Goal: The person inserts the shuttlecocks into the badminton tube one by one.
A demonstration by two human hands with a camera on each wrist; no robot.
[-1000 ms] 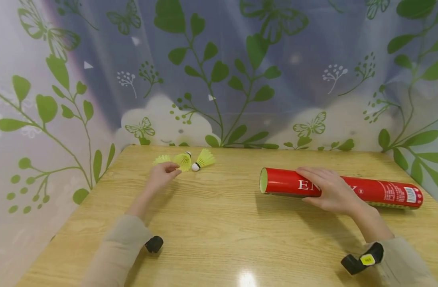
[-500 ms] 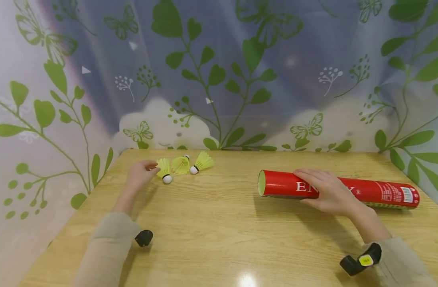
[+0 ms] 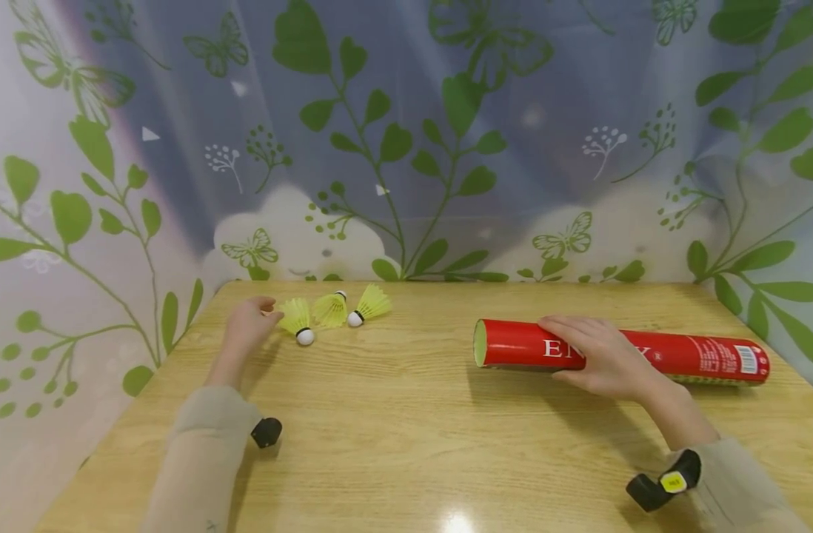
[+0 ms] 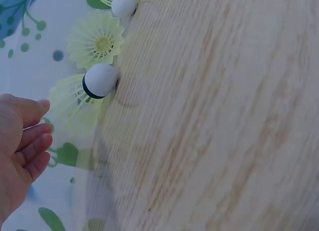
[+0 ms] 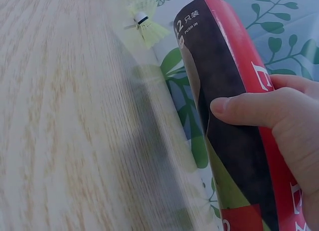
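Note:
Three yellow shuttlecocks with white heads lie grouped at the back left of the table. My left hand (image 3: 245, 329) is beside the feathered end of the nearest shuttlecock (image 3: 297, 320), fingers loosely bent and nothing in them. In the left wrist view, the thumb (image 4: 37, 110) points at that shuttlecock's skirt, with a narrow gap seeming to lie between. The middle shuttlecock (image 3: 331, 309) turns its open skirt forward, and the third shuttlecock (image 3: 370, 304) lies to its right. On the right, my right hand (image 3: 606, 359) grips a red shuttlecock tube (image 3: 703, 355) from above, its open end facing left.
The wooden table (image 3: 393, 437) meets a leaf-patterned curtain (image 3: 420, 170) along its back edge. More patterned cloth hangs at both sides. Black wrist cameras sit on the left cuff and the right cuff.
My left hand has drawn back leftward from the shuttlecocks, uncovering the nearest one, which stays on the table. The right hand keeps its hold on the tube; the view has shifted slightly.

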